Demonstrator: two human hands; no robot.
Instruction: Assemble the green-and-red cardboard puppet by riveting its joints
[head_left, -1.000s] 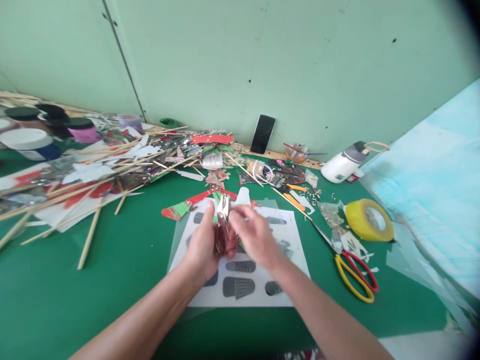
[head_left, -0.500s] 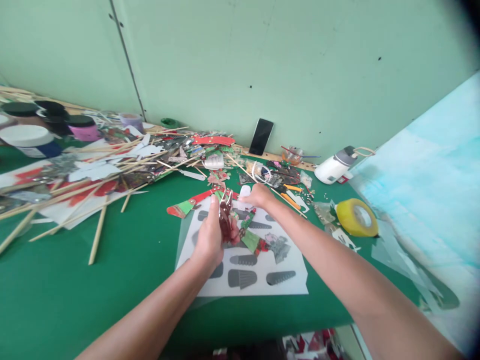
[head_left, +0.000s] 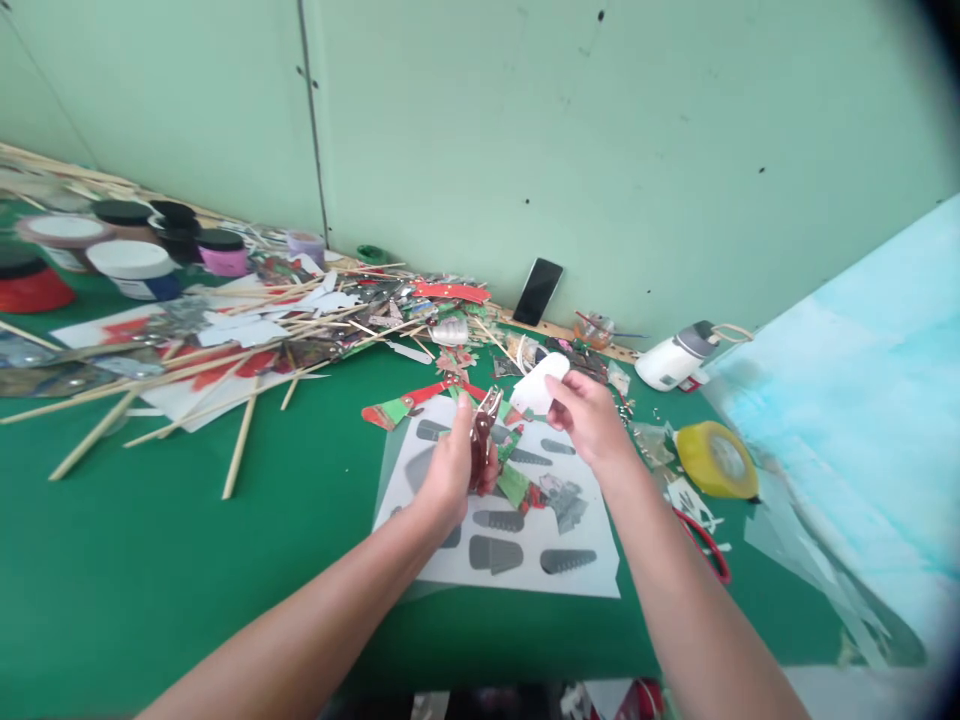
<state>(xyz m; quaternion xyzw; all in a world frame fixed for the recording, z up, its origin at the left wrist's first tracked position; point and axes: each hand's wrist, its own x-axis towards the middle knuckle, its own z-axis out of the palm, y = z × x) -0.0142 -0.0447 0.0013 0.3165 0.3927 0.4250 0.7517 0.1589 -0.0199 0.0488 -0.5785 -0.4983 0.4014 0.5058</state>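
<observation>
Fingers [head_left: 561, 394] of the right hand [head_left: 596, 420] are pinching a white card [head_left: 538, 386] at its right edge, while the left hand [head_left: 450, 468] is gripping dark-handled pliers [head_left: 481, 440], its thumb lying along them and its other fingers curling around the far side. The card is hanging just to the right of the pliers' metal head, its long axis running from lower left to upper right, with the lower end facing that head; a narrow gap is showing between the two, its depth hard to tell. The right hand is staying nearer the card, the left sitting lower and to the side. Beyond the gap, a red-and-green strip [head_left: 429, 392] is lying across the background. Below, a sheet [head_left: 531, 555] printed with grey shapes is bearing a painted figure [head_left: 517, 485]. Scissors [head_left: 712, 543] are peeking out past the right forearm, tape [head_left: 703, 470] is resting nearby, sticks [head_left: 241, 440] are crowding the left, and a phone [head_left: 538, 290] is leaning against the wall [head_left: 420, 150].
</observation>
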